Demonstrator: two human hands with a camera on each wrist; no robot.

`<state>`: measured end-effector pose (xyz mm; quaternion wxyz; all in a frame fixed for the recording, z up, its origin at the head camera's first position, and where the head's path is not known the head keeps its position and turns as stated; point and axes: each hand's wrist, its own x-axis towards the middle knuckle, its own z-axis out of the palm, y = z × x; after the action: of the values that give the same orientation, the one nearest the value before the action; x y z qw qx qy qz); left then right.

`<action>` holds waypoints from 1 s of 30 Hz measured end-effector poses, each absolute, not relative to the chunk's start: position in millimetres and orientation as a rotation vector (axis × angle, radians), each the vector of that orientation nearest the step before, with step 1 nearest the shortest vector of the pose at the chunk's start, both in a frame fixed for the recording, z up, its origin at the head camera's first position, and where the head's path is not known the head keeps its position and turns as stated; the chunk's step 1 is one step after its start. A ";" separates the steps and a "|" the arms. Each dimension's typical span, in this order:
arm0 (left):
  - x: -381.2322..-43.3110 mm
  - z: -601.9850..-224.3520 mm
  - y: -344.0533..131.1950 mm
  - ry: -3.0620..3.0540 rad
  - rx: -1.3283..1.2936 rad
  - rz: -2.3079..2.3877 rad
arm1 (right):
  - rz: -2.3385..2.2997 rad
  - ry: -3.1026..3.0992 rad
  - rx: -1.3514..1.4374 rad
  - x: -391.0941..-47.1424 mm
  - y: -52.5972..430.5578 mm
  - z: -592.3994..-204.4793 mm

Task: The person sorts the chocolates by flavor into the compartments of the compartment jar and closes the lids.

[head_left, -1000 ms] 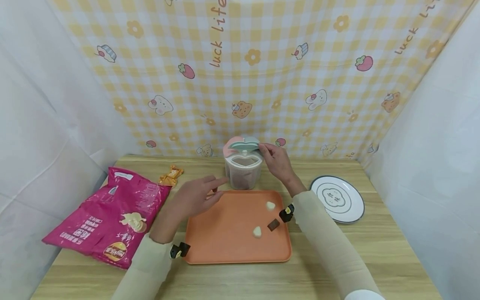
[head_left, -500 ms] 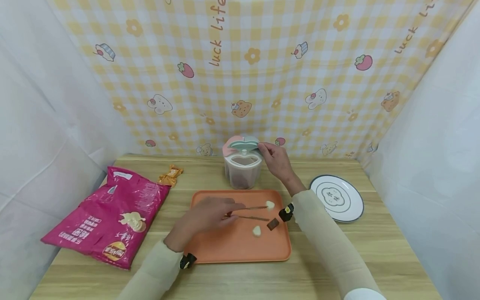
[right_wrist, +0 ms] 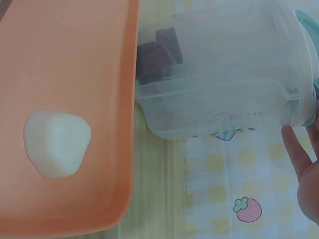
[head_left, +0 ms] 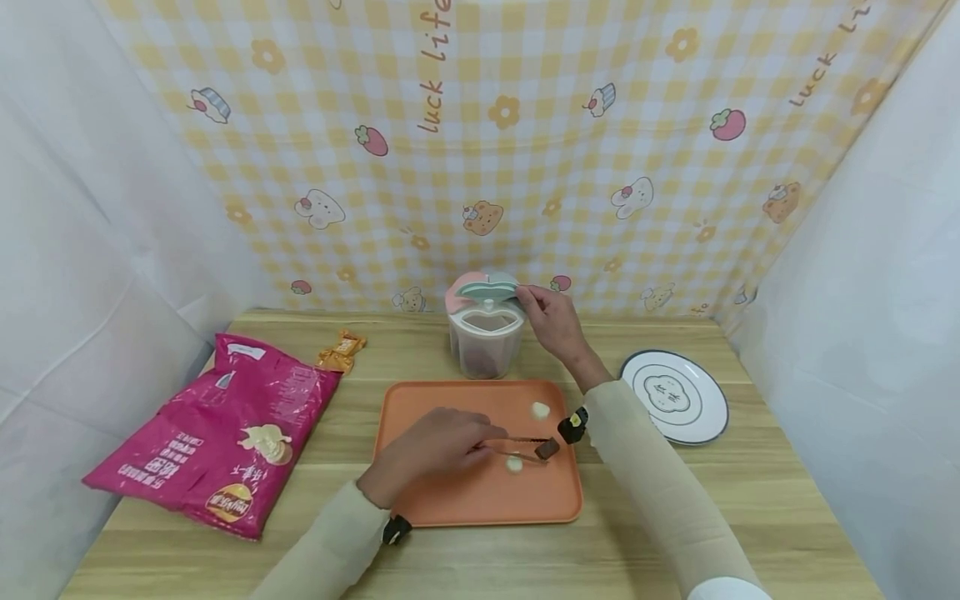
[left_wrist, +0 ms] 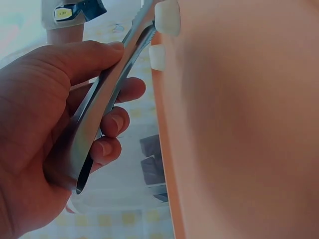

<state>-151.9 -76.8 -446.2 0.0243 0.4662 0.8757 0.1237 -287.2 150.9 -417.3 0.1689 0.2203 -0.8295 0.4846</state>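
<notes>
My left hand [head_left: 446,442] grips metal tongs [left_wrist: 92,124], thumb on one arm and fingers curled under the other. The parted tips reach around a brown chocolate-like block [head_left: 547,448] on the orange tray [head_left: 442,500]. White rounded pieces [head_left: 513,464] lie near it, one beneath the tongs in the head view. My right hand [head_left: 553,321] pinches the edge of the raised green lid flap [head_left: 489,291] on a clear container [head_left: 486,350]. Several dark blocks [right_wrist: 158,59] show through the container's wall. Its flower-shaped top also has a pink section [head_left: 455,298].
To the left lies a pink snack bag [head_left: 225,433], with orange-wrapped sweets [head_left: 341,350] behind it. A white plate with a dark rim [head_left: 705,408] sits at the right, beside the right forearm. A checked cloth [head_left: 480,167] hangs behind the table.
My left hand has moved from beside the container down and right over the tray, bringing the tongs from the white piece at the back to the brown block. The right hand stays at the lid.
</notes>
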 end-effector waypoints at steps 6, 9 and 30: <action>-151.7 -444.2 -75.0 2.715 1.429 0.397 | 1.395 -2.370 0.616 -287.1 150.8 -416.4; -152.1 -443.7 -75.2 2.718 1.418 0.381 | 1.389 -2.369 0.620 -286.9 150.6 -415.8; -154.6 -443.8 -77.3 2.705 1.433 0.395 | 1.414 -2.369 0.614 -285.9 150.8 -415.5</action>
<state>-154.6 -77.3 -443.8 0.0277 0.4640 0.8761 0.1279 -285.9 150.8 -415.5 0.1571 0.2146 -0.8278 0.4940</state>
